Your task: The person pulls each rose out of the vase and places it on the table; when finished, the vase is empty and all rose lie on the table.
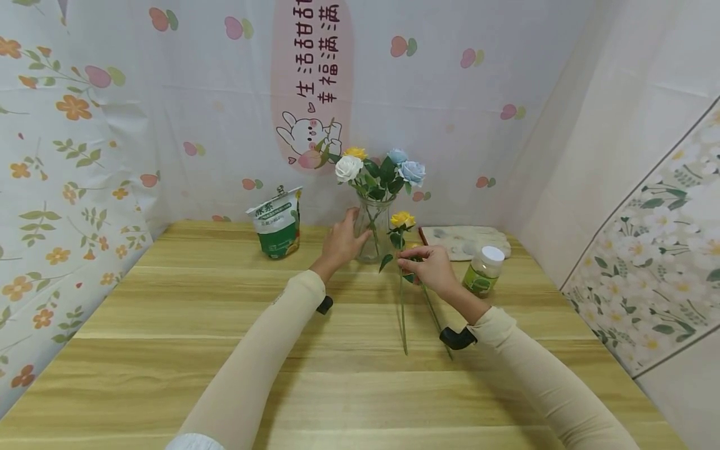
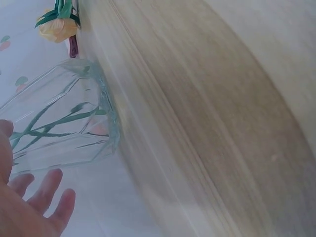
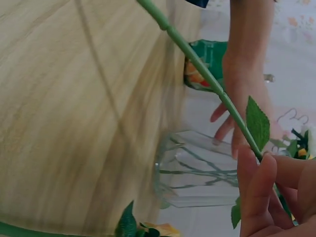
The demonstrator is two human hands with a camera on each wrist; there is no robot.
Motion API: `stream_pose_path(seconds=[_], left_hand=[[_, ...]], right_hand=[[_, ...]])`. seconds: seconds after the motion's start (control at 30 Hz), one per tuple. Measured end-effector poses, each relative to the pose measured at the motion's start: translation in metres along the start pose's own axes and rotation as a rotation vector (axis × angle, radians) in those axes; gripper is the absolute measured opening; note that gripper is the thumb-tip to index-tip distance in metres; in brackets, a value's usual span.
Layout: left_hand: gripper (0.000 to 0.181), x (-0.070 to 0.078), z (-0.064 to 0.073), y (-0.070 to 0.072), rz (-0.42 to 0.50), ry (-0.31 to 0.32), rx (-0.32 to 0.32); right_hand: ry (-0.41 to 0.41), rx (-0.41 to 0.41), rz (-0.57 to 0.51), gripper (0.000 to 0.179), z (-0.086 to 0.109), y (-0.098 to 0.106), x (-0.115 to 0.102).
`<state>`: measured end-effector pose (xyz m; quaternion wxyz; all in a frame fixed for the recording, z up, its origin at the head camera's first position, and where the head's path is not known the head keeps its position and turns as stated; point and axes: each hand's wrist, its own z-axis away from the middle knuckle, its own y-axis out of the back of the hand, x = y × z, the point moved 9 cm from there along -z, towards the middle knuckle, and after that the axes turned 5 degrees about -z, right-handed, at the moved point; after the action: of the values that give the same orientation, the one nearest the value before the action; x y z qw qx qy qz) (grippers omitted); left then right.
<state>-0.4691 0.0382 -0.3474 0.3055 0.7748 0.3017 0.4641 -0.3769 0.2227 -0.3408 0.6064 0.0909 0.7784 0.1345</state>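
A clear glass vase (image 1: pixel 368 240) stands on the table, with green stems crossing inside it. White (image 1: pixel 349 169), blue and yellow roses and a pink bud rise from it. My left hand (image 1: pixel 342 240) is at the vase's left side, thumb near the glass and fingers spread and loosely bent; whether it touches is hard to tell. My right hand (image 1: pixel 430 270) pinches the stem of a yellow rose (image 1: pixel 402 220) between thumb and fingers, bloom up, just right of the vase. That green stem (image 3: pixel 212 81) slants across the right wrist view. Another yellow rose lies behind the right hand, its stem (image 1: pixel 437 319) showing below.
A green and white pouch (image 1: pixel 278 228) with a clip on top stands at the back left. A jar with a white lid (image 1: pixel 485 272) is right of my right hand. Behind it lies a pale, glove-like flat item (image 1: pixel 467 240). A patterned curtain (image 1: pixel 450 112) hangs behind the table.
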Motion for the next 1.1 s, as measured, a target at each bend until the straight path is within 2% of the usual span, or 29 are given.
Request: stream_pose_path(seconds=[0.27,0.5,0.7,1.03,1.1], left_hand=[[0.068,0.0,-0.002,-0.003,0.005,0.013,-0.001],[0.073,0.001,-0.001,-0.004,0.025,0.021,0.005],[0.072,0.0,-0.002,-0.005,0.055,0.028,0.014],[0.074,-0.011,-0.01,-0.011,0.197,0.063,0.005],[0.075,-0.012,-0.01,-0.009,0.214,0.054,0.012]], right_hand=[[-0.027,-0.046,0.125,0.019,0.0,-0.007,0.013],[-0.107,-0.111,0.106,0.026,0.002,-0.014,0.028],[-0.142,-0.154,0.112,0.033,0.003,-0.017,0.035],[-0.186,-0.189,0.158,0.031,-0.001,-0.022,0.042],[-0.191,-0.192,0.163,0.03,-0.003,-0.023,0.043]])
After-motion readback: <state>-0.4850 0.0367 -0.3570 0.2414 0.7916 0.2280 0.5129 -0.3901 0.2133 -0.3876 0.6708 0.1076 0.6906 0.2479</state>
